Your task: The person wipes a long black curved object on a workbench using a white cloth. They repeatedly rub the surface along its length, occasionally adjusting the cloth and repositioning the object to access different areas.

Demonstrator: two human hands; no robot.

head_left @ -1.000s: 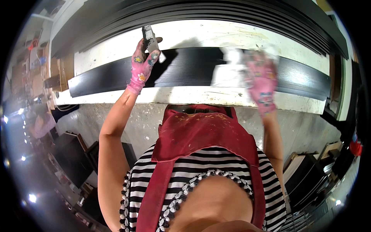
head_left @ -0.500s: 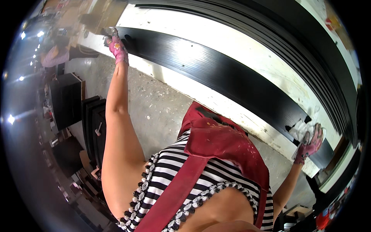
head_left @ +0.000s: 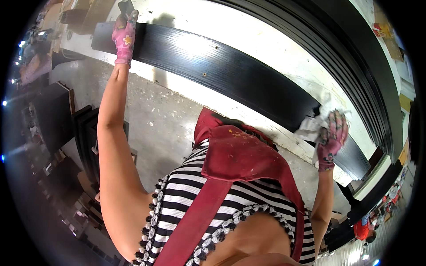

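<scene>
White surface (head_left: 266, 46); a black board (head_left: 239, 75) lies lengthwise from left grip (head_left: 124, 33) to right grip (head_left: 333, 131), beneath both; left curls round a grey block (head_left: 126, 6); right covers a white cloth (head_left: 310, 126), closure unclear.

The view is taken through a head-worn fisheye, pointed steeply down; the red apron (head_left: 248, 153) is framed near, the white bench (head_left: 262, 48) farther, slanted from far left to near right.

White worktop (head_left: 262, 40), scuffed and smudged, carries one long black board (head_left: 253, 80) flat along the person's side, plus long black strips (head_left: 339, 55) side by side behind it, well apart from the board.
</scene>
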